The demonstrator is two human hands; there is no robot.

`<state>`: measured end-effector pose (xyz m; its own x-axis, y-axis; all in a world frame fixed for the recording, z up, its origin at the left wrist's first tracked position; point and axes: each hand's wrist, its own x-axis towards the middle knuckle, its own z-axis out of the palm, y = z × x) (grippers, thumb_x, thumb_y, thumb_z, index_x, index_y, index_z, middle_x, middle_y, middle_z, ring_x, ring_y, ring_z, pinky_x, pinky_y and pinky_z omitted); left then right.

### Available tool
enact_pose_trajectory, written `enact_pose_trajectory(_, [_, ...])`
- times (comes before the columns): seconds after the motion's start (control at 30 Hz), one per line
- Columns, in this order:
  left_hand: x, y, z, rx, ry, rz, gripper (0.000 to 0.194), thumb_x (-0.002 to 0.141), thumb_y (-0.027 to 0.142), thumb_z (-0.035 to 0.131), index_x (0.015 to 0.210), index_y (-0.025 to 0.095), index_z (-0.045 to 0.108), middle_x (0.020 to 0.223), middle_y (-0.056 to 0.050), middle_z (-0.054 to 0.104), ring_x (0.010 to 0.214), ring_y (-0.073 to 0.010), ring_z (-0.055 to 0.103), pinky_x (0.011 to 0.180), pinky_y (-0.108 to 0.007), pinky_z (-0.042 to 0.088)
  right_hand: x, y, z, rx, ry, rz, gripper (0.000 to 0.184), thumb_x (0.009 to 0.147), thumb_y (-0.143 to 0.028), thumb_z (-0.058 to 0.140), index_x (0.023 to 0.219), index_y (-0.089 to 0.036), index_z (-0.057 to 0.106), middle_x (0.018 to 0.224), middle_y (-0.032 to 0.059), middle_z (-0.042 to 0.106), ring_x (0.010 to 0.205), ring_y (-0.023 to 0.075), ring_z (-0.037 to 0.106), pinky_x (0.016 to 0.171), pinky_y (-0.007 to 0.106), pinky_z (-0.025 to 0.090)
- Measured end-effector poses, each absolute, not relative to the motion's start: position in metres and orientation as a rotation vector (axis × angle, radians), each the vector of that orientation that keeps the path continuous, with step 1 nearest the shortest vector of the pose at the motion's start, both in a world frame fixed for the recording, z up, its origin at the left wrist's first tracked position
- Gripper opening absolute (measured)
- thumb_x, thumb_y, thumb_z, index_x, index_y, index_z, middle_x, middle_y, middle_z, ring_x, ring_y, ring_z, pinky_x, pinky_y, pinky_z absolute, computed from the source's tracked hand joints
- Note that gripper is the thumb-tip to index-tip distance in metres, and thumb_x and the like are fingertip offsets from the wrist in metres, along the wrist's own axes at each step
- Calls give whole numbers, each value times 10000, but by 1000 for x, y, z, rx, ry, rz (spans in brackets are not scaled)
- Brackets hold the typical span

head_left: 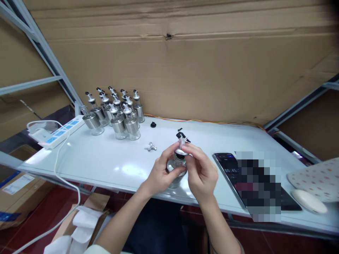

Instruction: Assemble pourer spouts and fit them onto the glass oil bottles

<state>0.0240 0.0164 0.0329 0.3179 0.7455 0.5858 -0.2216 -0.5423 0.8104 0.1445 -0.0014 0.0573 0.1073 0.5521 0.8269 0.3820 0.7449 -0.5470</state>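
Observation:
A glass oil bottle (173, 182) stands upright near the table's front edge. My left hand (162, 173) wraps round its neck and upper body. On top sits a silver pourer spout (182, 143) with a black flip cap, and my right hand (201, 167) pinches its silver collar. The fingers partly hide the bottle's neck. Left of my hands lies a loose silver spout piece (151, 147). Beyond it are a small black stopper (153, 124) and a thin black bit (180, 129).
Several steel-sleeved oil bottles (118, 127) with spouts crowd the back left. A white power strip (62, 132) lies at the left edge, its cable hanging down. A phone (227, 169), a partly blurred dark device and a white mouse (309, 201) are on the right. Cardboard (185, 77) walls the back.

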Motion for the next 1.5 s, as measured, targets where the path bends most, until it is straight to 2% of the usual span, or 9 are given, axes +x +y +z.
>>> enact_pose_trajectory(0.13, [22,15,34,1695,502,1338,522,860,240,597,1345,295,413,1393,-89,484,1210,-245,534,977,-358,465,148,-2,51,-747,-1535,203,378,834,-105,545,1182,-247,586,1103,79,655,1122,238,584,914,420,519])
enact_pose_trajectory(0.27, [20,16,33,1656,455,1284,469,892,257,551,1336,298,404,1356,-90,516,1018,-192,644,815,-290,541,150,-2,47,-767,-1577,217,510,758,-106,658,1229,-263,538,1120,76,639,1138,236,563,943,425,502])
enact_pose_trajectory(0.43, [20,17,30,1674,436,1344,459,880,249,579,1308,305,424,1395,-74,486,1248,-239,506,963,-342,477,151,-3,51,-785,-1570,297,459,776,-95,656,1186,-279,565,1104,79,637,1093,219,584,807,352,556])
enact_pose_trajectory(0.53, [21,18,29,1651,426,1363,459,873,250,591,1303,279,433,1377,-92,503,1241,-243,516,995,-374,458,152,-4,55,-793,-1580,334,422,782,-113,661,1163,-279,587,1084,83,641,1055,217,599,715,311,563])
enact_pose_trajectory(0.8, [22,18,31,1636,418,1364,438,862,262,607,1277,284,469,1329,-83,549,1218,-230,539,996,-371,459,155,-3,56,-776,-1576,328,434,759,-93,685,1139,-288,605,1059,71,633,991,202,620,719,315,560])
enact_pose_trajectory(1.0, [23,17,21,1702,442,1534,317,867,213,599,1159,308,520,1141,-19,651,1175,-177,571,1015,-342,437,150,-5,60,-725,-1575,176,280,748,-29,665,926,-244,649,909,44,626,825,179,646,654,325,566])
enact_pose_trajectory(1.1, [24,17,19,1700,481,1499,262,868,242,597,1116,262,516,1121,-49,648,1129,-195,600,964,-354,475,148,-6,57,-736,-1560,113,275,737,-23,671,913,-232,640,920,49,625,816,182,652,647,331,573])
enact_pose_trajectory(1.27, [26,16,19,1632,380,1466,240,883,217,563,1101,277,484,1023,-6,648,836,-120,674,739,-262,552,141,-6,49,-767,-1528,71,331,720,-39,672,972,-240,594,986,58,602,905,206,654,669,348,584])
enact_pose_trajectory(1.5, [26,12,24,1629,462,1411,197,886,273,547,1075,269,489,1058,-37,630,728,-117,655,608,-239,545,126,-5,43,-779,-1390,-4,303,726,-43,656,913,-256,547,923,35,571,878,216,664,651,372,604])
